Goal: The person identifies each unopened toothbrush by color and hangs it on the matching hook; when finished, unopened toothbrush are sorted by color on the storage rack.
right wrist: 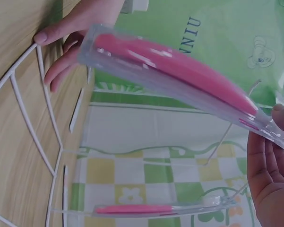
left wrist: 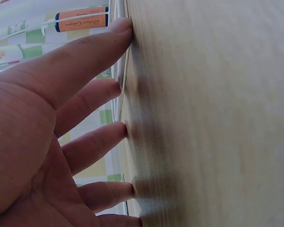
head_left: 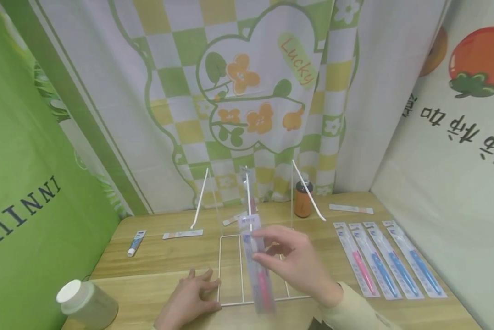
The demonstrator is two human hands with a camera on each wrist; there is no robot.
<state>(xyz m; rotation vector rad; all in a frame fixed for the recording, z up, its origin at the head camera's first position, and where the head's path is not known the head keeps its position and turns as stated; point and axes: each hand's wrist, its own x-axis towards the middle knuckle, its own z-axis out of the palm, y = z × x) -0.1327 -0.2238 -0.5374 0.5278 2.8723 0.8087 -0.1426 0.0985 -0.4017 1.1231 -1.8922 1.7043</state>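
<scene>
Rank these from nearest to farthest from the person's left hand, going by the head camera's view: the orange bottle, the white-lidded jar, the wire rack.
1. Wire rack: right beside the left hand, on its right.
2. White-lidded jar: off to the left.
3. Orange bottle: far back, to the right.
</scene>
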